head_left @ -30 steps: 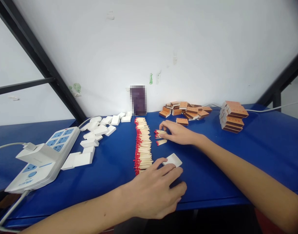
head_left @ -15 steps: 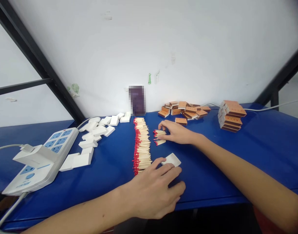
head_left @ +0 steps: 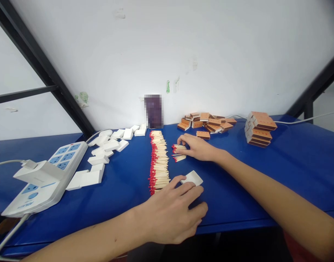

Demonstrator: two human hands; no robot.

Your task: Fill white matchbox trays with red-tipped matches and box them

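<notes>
My left hand (head_left: 175, 211) is curled at the near side of a white matchbox tray (head_left: 193, 177). Its index and middle fingers touch the tray's edge, and the thumb is hidden. Farther back, my right hand (head_left: 198, 146) has its thumb and fingers around a small bunch of red-headed matches (head_left: 180, 148) lying on the blue table. A few of those matches lie loose below the thumb. Left of both hands, a long row of matches (head_left: 160, 163) runs away from me, red heads pointing left.
Several white trays (head_left: 111, 145) lie scattered at the left, beside a white power strip (head_left: 58, 174) with a plugged-in adapter. Orange matchbox sleeves (head_left: 214, 123) are heaped near the wall, and a stack of them (head_left: 259, 129) stands farther right. A blurred dark object (head_left: 154, 112) leans on the wall.
Both hands keep almost the same place. The bunch of matches under my right hand has shifted very slightly.
</notes>
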